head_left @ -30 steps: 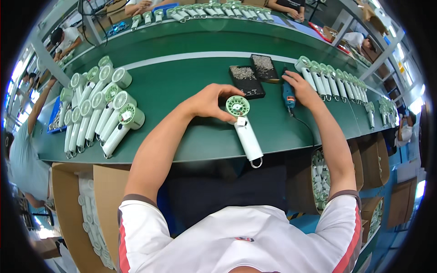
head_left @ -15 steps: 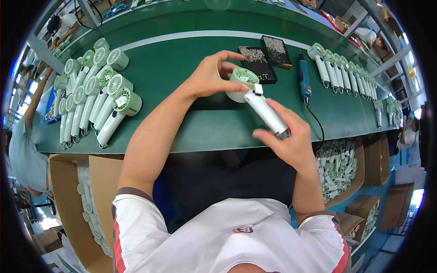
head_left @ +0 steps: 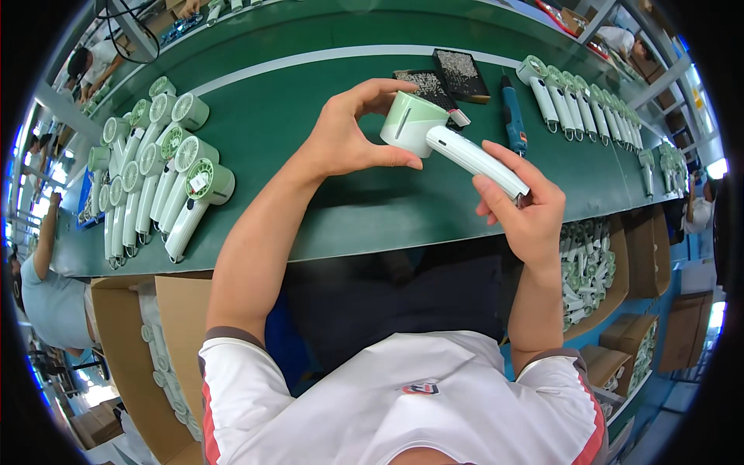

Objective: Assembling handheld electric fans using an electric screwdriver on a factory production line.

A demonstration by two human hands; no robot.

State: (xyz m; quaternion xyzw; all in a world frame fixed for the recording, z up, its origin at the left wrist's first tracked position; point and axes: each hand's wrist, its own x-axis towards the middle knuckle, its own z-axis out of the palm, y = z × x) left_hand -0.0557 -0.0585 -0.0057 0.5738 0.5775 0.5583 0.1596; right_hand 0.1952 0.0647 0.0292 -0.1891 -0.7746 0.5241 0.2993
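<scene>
A white and pale green handheld fan is held over the bench, tilted, its round head to the left and its handle sloping down to the right. My left hand cups the head, fingers behind it and thumb along its lower side. With fingers and thumb, my right hand grips the lower end of the handle. A small white piece shows beside the head; how it joins the fan is unclear. Just behind the head lies a black tray of small metal parts, partly hidden, with a second black tray next to it.
A blue electric screwdriver lies right of the trays on the green bench. Similar fans stand grouped at left, and a row of fans lies at right. Cardboard boxes with fan parts sit below; other people work nearby.
The fan has been turned over, so its slotted side now shows instead of the open face. My right hand has moved right and slightly up with the handle.
</scene>
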